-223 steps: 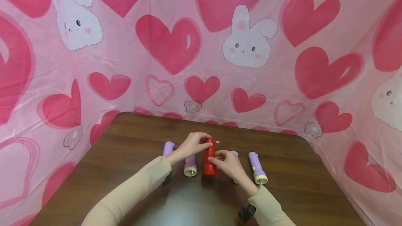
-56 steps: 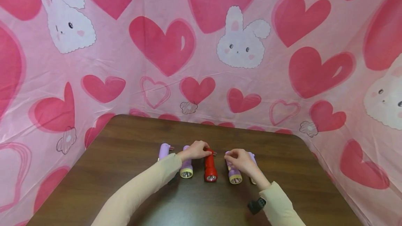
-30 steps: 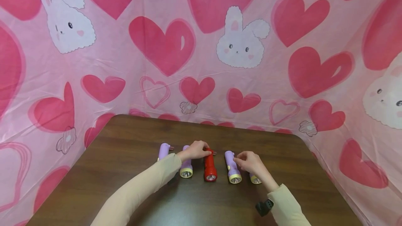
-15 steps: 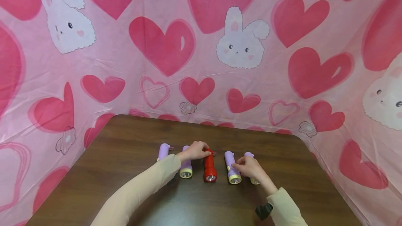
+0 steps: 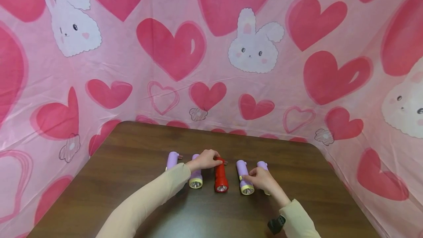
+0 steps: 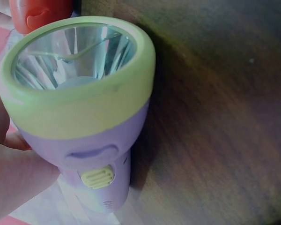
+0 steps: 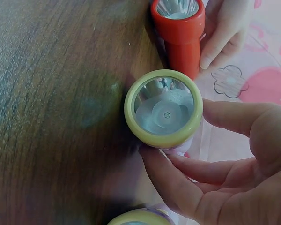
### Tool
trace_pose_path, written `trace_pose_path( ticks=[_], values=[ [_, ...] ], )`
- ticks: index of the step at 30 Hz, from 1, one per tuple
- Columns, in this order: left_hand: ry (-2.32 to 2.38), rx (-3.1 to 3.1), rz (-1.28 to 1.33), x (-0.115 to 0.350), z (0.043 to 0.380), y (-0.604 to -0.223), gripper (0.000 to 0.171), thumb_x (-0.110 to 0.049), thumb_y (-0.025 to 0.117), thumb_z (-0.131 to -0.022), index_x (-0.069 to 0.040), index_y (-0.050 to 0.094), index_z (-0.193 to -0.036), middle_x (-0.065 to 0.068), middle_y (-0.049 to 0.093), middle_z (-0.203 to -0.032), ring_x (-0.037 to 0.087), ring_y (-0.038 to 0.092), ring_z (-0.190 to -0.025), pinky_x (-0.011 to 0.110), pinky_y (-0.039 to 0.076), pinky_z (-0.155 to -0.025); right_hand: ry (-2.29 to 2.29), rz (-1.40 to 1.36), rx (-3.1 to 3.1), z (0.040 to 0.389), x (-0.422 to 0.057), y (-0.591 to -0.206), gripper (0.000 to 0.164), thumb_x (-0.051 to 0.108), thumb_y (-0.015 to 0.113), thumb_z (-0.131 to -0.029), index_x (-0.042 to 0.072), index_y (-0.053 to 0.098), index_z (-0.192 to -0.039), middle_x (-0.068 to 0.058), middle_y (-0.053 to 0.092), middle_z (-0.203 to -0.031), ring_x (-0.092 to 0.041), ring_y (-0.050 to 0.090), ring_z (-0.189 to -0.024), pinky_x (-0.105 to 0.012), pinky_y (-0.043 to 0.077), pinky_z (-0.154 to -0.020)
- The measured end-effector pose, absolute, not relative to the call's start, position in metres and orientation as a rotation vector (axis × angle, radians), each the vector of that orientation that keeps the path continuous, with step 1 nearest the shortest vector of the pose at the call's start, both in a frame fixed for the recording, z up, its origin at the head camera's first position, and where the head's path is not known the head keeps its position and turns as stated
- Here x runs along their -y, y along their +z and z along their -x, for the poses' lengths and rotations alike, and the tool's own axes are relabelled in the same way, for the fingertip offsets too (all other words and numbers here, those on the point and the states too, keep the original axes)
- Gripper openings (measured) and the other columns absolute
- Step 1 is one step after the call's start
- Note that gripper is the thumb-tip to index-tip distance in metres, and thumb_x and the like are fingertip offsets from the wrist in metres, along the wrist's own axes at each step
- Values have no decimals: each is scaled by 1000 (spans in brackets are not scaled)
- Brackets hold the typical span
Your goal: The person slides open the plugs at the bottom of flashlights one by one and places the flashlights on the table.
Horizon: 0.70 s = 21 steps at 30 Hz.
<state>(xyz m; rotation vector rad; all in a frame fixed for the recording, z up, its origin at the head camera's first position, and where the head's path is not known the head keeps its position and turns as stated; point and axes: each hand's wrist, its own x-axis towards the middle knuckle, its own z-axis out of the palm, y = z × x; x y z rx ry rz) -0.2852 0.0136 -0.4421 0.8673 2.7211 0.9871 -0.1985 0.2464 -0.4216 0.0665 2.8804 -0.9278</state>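
Observation:
In the head view a red flashlight [image 5: 220, 179] lies mid-row on the table, lens toward me. My left hand [image 5: 205, 159] holds its rear end between thumb and fingers. Right of it lies a purple flashlight [image 5: 242, 167] with a yellow rim. My right hand [image 5: 261, 178] pinches this one near its head; the right wrist view shows thumb and fingers [image 7: 171, 183] on either side, behind the yellow rim [image 7: 164, 139]. Another purple flashlight [image 6: 100, 145] fills the left wrist view, beneath my left forearm in the head view.
A purple flashlight [image 5: 172, 159] at the far left is partly covered by my left sleeve [image 5: 148, 194]. The rightmost purple flashlight [image 5: 262, 164] lies partly behind my right hand. All rest on a brown wooden table [image 5: 205, 216], backed by a pink heart-patterned cloth [image 5: 224, 69].
Both hands were on the red flashlight earlier; it now lies lens toward me under the left hand alone. The right hand has moved onto the purple flashlight and down toward its lens.

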Motion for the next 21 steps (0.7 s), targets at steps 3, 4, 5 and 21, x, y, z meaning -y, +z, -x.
trace_pose_path(
  ticks=[3, 4, 5, 21],
  values=[
    [988, -2723, -869, -13, 285, -442, 27, -18, 67, -91, 4, 71, -107, 16, 74, -104, 26, 66, -93, 36, 54, -84, -922, -76, -2878, 199, -247, -423, 27, 23, 76, -85, -4, 72, -87, -4, 66, -70, -12, 57, -61, -24, 49, -54],
    [990, -2722, -867, -13, 285, -442, 28, -18, 67, -91, 4, 71, -107, 16, 74, -104, 26, 66, -94, 36, 54, -85, -918, -74, -2876, 199, -247, -423, 28, 24, 76, -85, -3, 72, -87, -3, 66, -69, -12, 56, -61, -24, 49, -54],
    [990, -2721, -868, -13, 285, -442, 28, -18, 67, -91, 4, 71, -107, 16, 74, -104, 26, 66, -94, 36, 54, -85, -914, -76, -2875, 199, -246, -423, 28, 24, 76, -85, -3, 72, -87, -3, 65, -69, -12, 56, -62, -24, 49, -54],
    [1004, -2699, -832, -13, 285, -442, 26, -18, 68, -91, 3, 71, -107, 15, 73, -102, 19, 60, -84, 29, 51, -74, -925, -79, -2861, 199, -244, -421, 28, 23, 76, -85, -4, 72, -86, -5, 66, -70, -13, 59, -61, -27, 53, -55]
  ],
)
